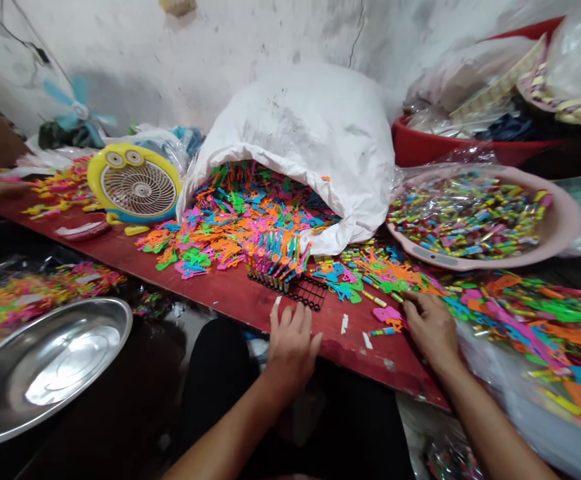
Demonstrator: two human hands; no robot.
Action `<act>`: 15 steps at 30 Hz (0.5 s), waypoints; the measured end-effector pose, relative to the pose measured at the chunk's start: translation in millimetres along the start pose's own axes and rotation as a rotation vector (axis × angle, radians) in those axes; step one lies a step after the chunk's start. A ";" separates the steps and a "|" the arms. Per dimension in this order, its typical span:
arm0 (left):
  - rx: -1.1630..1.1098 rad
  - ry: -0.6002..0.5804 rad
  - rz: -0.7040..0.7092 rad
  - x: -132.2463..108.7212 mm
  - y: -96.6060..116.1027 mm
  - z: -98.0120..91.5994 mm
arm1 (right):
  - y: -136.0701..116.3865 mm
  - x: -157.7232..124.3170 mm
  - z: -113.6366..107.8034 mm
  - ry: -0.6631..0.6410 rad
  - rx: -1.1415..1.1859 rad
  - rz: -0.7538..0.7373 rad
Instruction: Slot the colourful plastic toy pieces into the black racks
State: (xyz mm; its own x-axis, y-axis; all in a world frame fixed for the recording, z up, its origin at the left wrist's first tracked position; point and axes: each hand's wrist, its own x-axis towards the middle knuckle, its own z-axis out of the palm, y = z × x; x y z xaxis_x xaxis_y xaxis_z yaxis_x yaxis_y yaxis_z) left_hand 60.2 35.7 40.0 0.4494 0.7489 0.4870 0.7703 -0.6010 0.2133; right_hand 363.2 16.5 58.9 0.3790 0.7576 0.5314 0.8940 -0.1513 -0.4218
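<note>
Black wire forms the rack (pixel 313 292) on my bench (pixel 210 291), its cells seemingly holding the clustered pieces (pixel 281 261) upright. My left hand (pixel 291 341), loosely open and apparently empty, lies at the rack's near edge, perhaps for steadiness. Right of the rack, my right hand (pixel 431 328) is half curled; I can't tell if it grips anything. Behind the rack, the sack (pixel 310 120) gapes forward, probably for easy reach.

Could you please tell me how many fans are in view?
2. The yellow fan stands on the red table, left of the white sack; the blue-bladed fan is behind it, farther left. Others could be hidden.
</note>
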 end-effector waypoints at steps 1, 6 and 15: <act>-0.027 -0.010 0.007 2.5 0.1 0.6 | 0.3 0.1 0.0 -0.001 0.013 0.006; -0.228 0.121 -0.013 0.4 -29.6 -8.2 | 4.2 -1.2 -7.3 -0.025 0.092 0.036; -0.261 0.368 -0.413 26.5 -149.9 -19.4 | -16.8 16.8 -9.3 -0.112 0.058 -0.124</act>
State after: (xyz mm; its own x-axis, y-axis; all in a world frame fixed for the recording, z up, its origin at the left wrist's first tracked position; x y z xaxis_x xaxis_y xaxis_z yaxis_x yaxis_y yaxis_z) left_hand -52.2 140.3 37.3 -0.0846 0.8172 0.5701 0.6902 -0.3646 0.6250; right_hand 356.8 25.9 81.7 0.2348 0.8348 0.4979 0.9157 -0.0181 -0.4015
